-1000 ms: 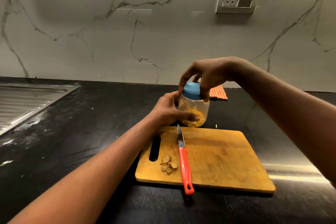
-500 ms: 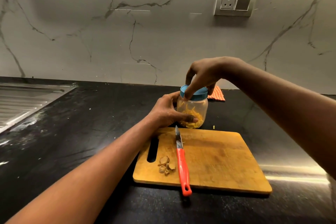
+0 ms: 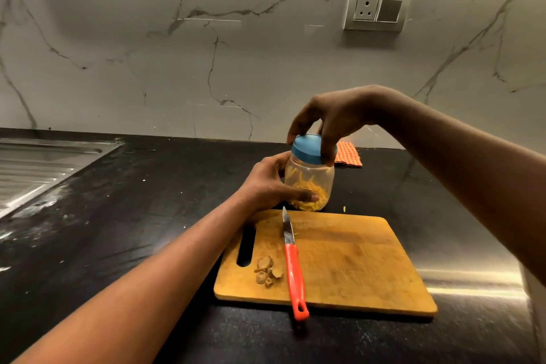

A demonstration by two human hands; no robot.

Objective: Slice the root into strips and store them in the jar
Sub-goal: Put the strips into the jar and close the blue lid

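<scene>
A clear plastic jar (image 3: 317, 180) with yellow root strips in its bottom stands on the black counter just behind the wooden cutting board (image 3: 354, 260). My left hand (image 3: 267, 183) grips the jar's left side. From above, my right hand (image 3: 328, 121) holds the blue lid (image 3: 308, 149), which sits on the jar's mouth. A red-handled knife (image 3: 292, 266) lies on the board, blade pointing away. A few brown root end pieces (image 3: 267, 270) lie left of the knife handle.
A steel sink drainboard (image 3: 32, 165) is at the far left. An orange checked cloth (image 3: 348, 154) lies behind the jar by the marble wall. A wall socket (image 3: 378, 9) is above. One small yellow strip (image 3: 344, 209) lies on the counter right of the jar.
My right hand's fingers have shifted around the blue lid, which now sits level on the jar. My left hand keeps its hold on the jar.
</scene>
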